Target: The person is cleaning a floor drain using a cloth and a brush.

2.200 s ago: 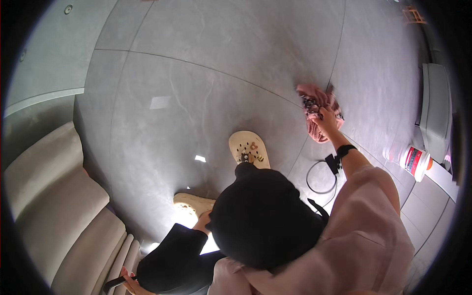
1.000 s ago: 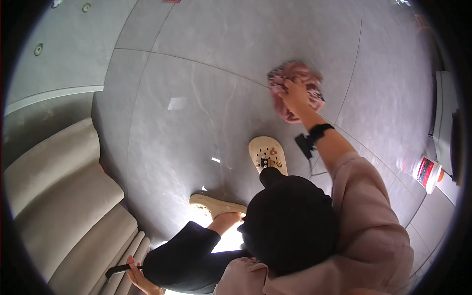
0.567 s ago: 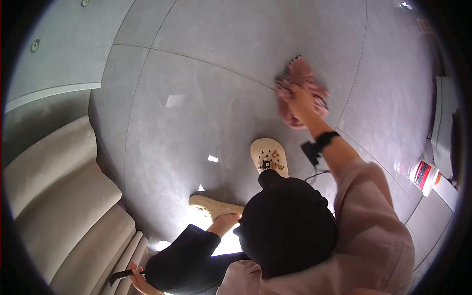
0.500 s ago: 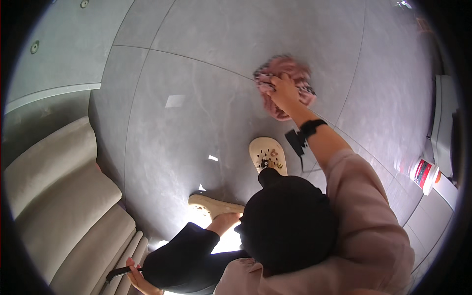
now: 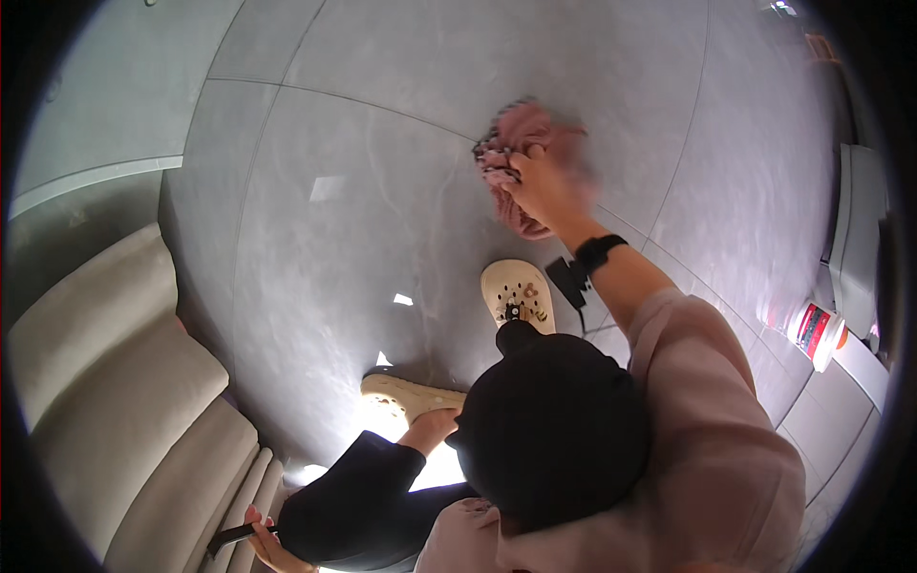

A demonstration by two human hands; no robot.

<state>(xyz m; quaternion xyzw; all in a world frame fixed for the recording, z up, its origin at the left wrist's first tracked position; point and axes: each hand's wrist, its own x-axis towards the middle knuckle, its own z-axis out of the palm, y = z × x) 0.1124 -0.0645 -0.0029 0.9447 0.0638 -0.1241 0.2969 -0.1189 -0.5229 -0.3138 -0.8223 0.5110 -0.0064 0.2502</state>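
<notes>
At near left, the left hand (image 5: 271, 548) has its fingers around a thin black object (image 5: 228, 536); farther, past a cream shoe (image 5: 516, 285), the right hand (image 5: 544, 186) has its fingers clenched on a pink cloth (image 5: 522, 125) on the grey floor (image 5: 373, 210)

Cloth (image 5: 522, 124) on floor (image 5: 382, 201) — container (image 5: 815, 332) right

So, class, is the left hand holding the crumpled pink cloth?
No, the right hand holds the crumpled pink cloth on the grey floor.
</notes>
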